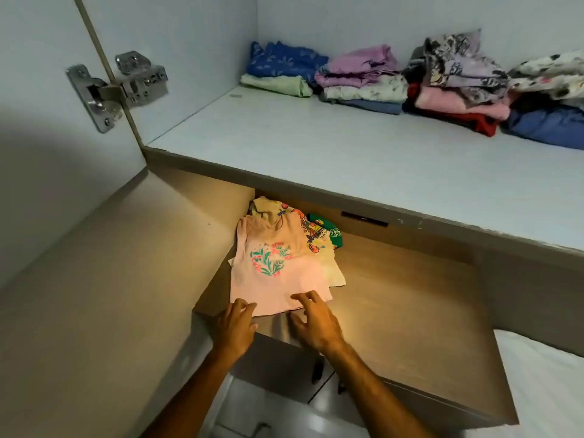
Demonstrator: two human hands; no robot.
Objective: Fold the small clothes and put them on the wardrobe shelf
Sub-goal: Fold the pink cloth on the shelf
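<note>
A small pink shirt (278, 270) with a flower print lies flat on the lower wooden shelf (404, 305), on top of a yellow printed garment (319, 245) and a green one (328, 230). My left hand (235, 327) rests at the shirt's near left hem, fingers spread. At the near right hem is my right hand (314, 320), fingertips touching the fabric, fingers apart. Neither hand has closed on the cloth. On the white upper wardrobe shelf (316, 159), several stacks of folded clothes (363, 80) line the back wall.
The open wardrobe door (47, 153) stands at the left with a metal hinge (113, 90). A white bed surface (543, 380) shows at the lower right. Closed cabinet doors (284, 393) sit below the wooden shelf.
</note>
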